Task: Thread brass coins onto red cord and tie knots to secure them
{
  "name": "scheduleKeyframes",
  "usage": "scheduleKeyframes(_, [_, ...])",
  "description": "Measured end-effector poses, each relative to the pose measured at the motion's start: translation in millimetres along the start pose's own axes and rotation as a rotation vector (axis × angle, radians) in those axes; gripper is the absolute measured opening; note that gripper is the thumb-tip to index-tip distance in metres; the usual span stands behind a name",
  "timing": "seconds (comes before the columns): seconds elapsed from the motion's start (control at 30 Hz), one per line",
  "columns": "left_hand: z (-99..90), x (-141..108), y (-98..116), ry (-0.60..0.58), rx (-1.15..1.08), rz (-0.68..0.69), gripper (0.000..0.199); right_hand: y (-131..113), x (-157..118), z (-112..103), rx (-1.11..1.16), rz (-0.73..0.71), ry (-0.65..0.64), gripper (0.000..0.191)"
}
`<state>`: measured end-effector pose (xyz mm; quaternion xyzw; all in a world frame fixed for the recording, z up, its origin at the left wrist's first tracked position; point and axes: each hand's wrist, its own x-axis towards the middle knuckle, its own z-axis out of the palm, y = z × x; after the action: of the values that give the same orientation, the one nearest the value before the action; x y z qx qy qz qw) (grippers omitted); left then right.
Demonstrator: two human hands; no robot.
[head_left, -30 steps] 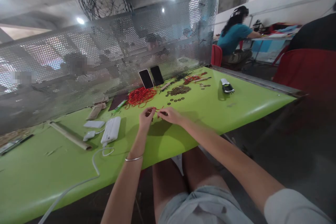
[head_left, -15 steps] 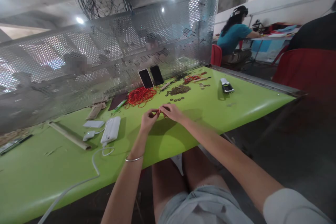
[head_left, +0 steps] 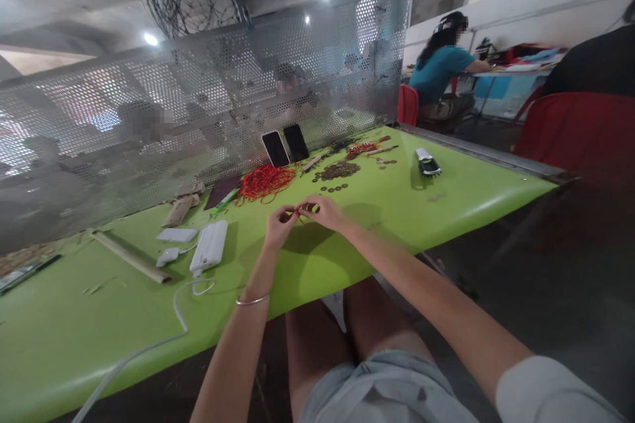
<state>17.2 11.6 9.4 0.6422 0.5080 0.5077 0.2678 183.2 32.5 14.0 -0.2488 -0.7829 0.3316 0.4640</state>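
A short bit of red cord (head_left: 297,213) is held up just above the near part of the bench (head_left: 397,211), right where the two hands meet. The left hand (head_left: 278,228) pinches it between thumb and finger, and the right hand (head_left: 327,213) grips it the same way, fingertips nearly touching; the cord is too small for me to make out any knot. A silver bracelet (head_left: 252,301) circles the left wrist.

Just beyond the hands, a few brown discs (head_left: 338,189) lie in a short row, with a heap of similar discs (head_left: 338,170) behind them. To the left of that heap sits a tangled pile of red string (head_left: 266,183), and behind it a white-edged phone (head_left: 276,149) leans back beside a black phone (head_left: 296,142).

Off to the left are a white power bank (head_left: 210,244) with a cable (head_left: 179,317) trailing from it, and a long tube (head_left: 131,256). A perforated metal screen (head_left: 317,79) stands along the back; past the bench's right end, a person in a teal shirt (head_left: 439,73) sits at another table.
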Motion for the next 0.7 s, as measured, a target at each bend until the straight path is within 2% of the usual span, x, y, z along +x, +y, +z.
scheduleKeyframes(0.2, [-1.3,1.9,-4.1,-0.014,-0.004,-0.013,0.022,1.4,0.5,-2.3,-0.027,0.01,-0.005,0.022])
scheduleKeyframes(0.43, [1.7,-0.3,-2.6,-0.089,0.003,-0.054,0.026,7.8,0.4,1.0,-0.023,0.134,0.005,0.015])
scheduleKeyframes(0.57, [1.7,0.4,-3.3,-0.089,0.006,-0.079,0.028,5.0,0.7,-0.2,0.021,0.146,-0.002,0.014])
scheduleKeyframes(0.7, [1.8,1.1,-4.4,-0.112,-0.001,-0.097,0.029,4.5,1.6,-2.7,0.066,0.183,0.051,0.013])
